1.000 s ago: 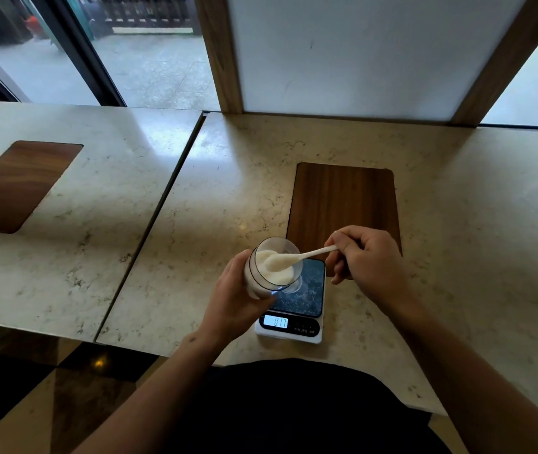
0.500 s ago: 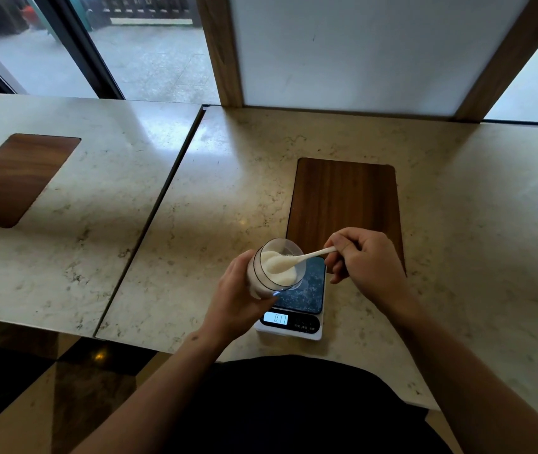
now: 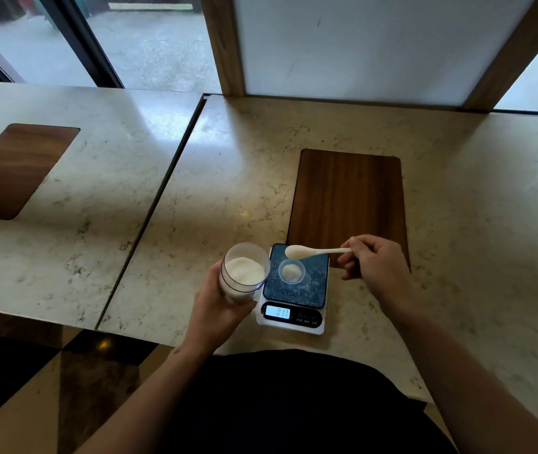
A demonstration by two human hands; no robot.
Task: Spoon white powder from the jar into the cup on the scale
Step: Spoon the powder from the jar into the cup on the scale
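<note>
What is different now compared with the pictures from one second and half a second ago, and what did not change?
The right hand has lifted the spoon out of the jar and carried it right, over the scale, just behind the cup. The left hand moved the jar left, uncovering the cup. Both grips are unchanged, the cup stayed on the scale, and the display seems to read as before.

**One head camera, looking down**

You get a single wide-angle view from your head, facing forward and down at the near edge of the marble table [image 3: 392,132], close over the scale [image 3: 293,303]; windows lie far.
</note>
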